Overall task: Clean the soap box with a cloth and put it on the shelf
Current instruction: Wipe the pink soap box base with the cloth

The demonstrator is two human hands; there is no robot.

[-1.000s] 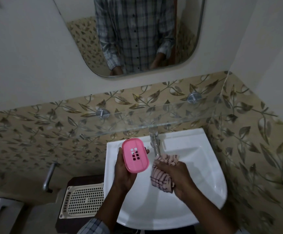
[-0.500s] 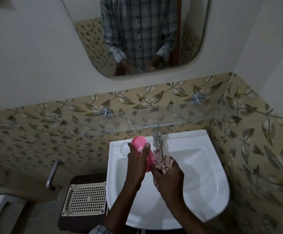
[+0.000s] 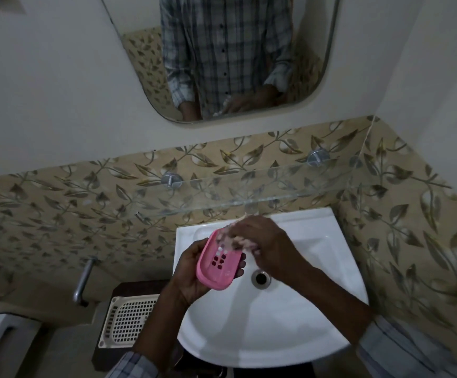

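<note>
My left hand holds a pink soap box from below, hollow side up, over the white basin. Its drain slots show in the middle. My right hand grips a pink striped cloth, blurred by motion, and presses it into the far end of the box. Most of the cloth is hidden under that hand. A glass shelf runs along the tiled wall just above the basin, with nothing on it.
A tap stands behind my right hand under the shelf. The basin drain is below the box. A cream perforated tray lies on a dark stand at the left. A metal pipe juts from the wall. A mirror hangs above.
The soap box has been turned from on edge to hollow side up and lowered over the basin. My right hand moved the cloth onto the box's far end.
</note>
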